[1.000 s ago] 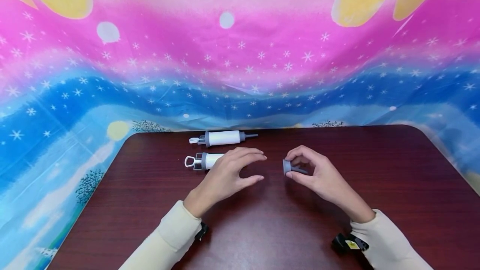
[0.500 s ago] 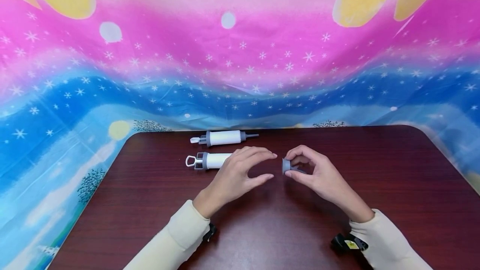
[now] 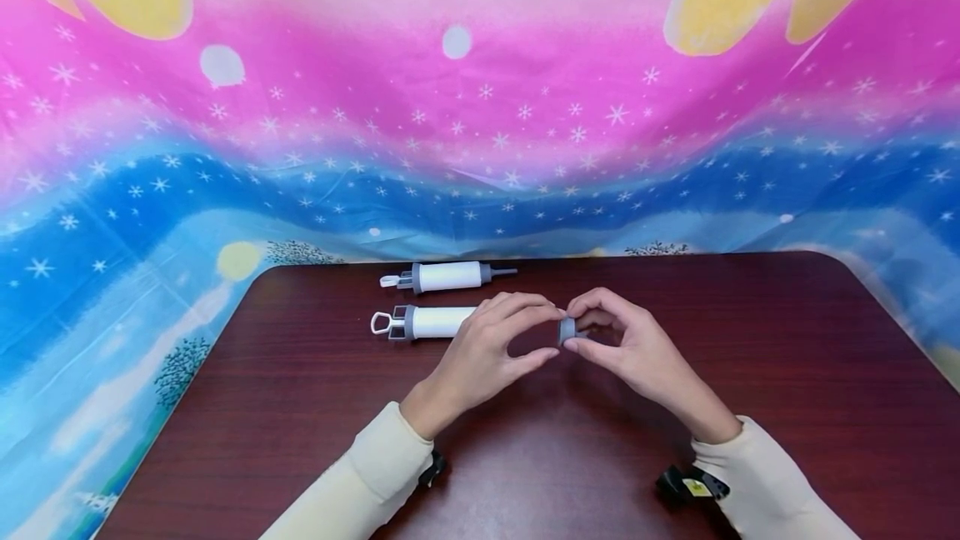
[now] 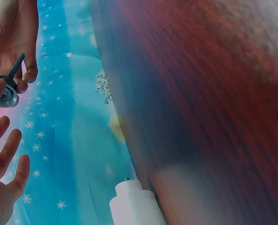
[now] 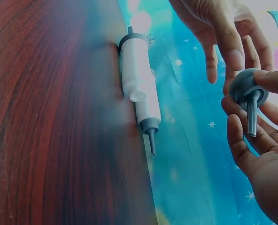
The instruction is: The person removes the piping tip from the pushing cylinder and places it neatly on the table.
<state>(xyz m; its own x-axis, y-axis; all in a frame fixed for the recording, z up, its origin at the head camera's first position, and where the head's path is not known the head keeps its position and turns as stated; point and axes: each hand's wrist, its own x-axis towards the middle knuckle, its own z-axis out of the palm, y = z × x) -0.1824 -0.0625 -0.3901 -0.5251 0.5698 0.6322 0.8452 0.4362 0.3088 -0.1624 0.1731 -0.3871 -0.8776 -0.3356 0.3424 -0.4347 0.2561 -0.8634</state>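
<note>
My right hand (image 3: 633, 352) pinches a grey nozzle cap (image 3: 567, 332) between thumb and fingers. Its thin spout (image 5: 252, 117) points away from the left hand in the head view. My left hand (image 3: 491, 348) reaches in from the left, thumb and fingers spread in a wide curve, fingertips right at the cap's wide rim. In the left wrist view, the cap (image 4: 8, 96) shows its round rim. Behind the left hand lies a white syringe-like tube (image 3: 441, 322) with a grey collar and a white loop handle; its right end is hidden by that hand.
A second white tube (image 3: 450, 275) lies at the table's back edge, with a grey nozzle fitted on its right end and a handle on its left. The dark red-brown table (image 3: 510, 457) meets a printed cloth (image 3: 480, 148) at the back.
My left hand has moved right until its fingertips reach the cap. My right hand has shifted slightly left with the cap. More of the nearer tube shows now.
</note>
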